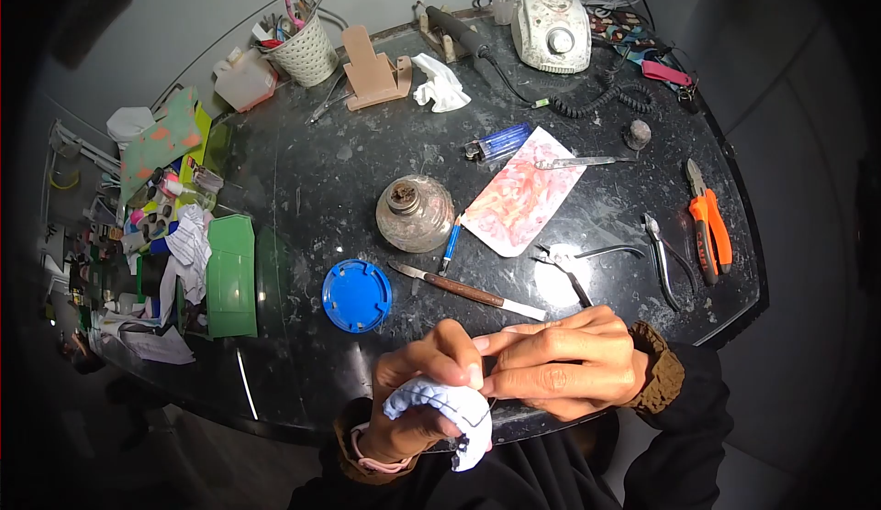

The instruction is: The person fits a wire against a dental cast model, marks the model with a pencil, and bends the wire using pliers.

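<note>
My left hand [427, 363] is closed around a pale blue-white arch-shaped cast [454, 404] with a dark line drawn along it, near the table's front edge. My right hand [569, 363] meets it from the right, its fingers pressed together at the cast's upper right side. A thin piece seems to lie between those fingertips, too small to make out. Just beyond the hands, a wooden-handled knife [473, 292] lies on the dark table [303, 189]. To its left is a round blue lid [357, 296].
A glass burner [415, 214], blue pencil [451, 246], stained paper [523, 194] and blue lighter [498, 143] lie mid-table. Pliers [665, 262] and orange-handled cutters [709, 226] are at right. A green box [230, 276] stands left; a white control unit [551, 28] stands at the back.
</note>
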The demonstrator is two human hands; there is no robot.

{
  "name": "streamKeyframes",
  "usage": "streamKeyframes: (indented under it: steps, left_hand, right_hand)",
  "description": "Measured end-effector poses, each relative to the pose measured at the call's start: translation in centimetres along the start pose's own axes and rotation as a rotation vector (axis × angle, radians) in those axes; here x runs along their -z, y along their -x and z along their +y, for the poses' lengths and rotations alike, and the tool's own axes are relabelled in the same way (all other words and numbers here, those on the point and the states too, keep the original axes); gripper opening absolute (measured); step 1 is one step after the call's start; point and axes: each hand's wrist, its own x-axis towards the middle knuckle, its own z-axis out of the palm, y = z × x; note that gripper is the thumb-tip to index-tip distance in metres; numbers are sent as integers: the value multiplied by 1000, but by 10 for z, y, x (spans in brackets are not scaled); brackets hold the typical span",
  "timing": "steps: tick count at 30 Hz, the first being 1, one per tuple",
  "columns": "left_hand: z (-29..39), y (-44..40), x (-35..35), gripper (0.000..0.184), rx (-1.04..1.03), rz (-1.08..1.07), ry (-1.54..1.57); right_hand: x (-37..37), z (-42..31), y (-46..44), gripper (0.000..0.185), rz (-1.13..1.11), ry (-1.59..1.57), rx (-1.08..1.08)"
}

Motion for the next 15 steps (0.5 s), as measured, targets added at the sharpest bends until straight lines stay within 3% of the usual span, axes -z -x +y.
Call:
streamKeyframes:
  steps: [10, 15]
  left_hand:
    - [-2, -1, -3, 30, -11, 0, 57]
    - [-3, 3, 8, 36, 42, -98, 105]
  right_hand:
    - [0, -2, 1, 17, 20, 10, 5]
    - [0, -2, 1, 16, 20, 4, 10]
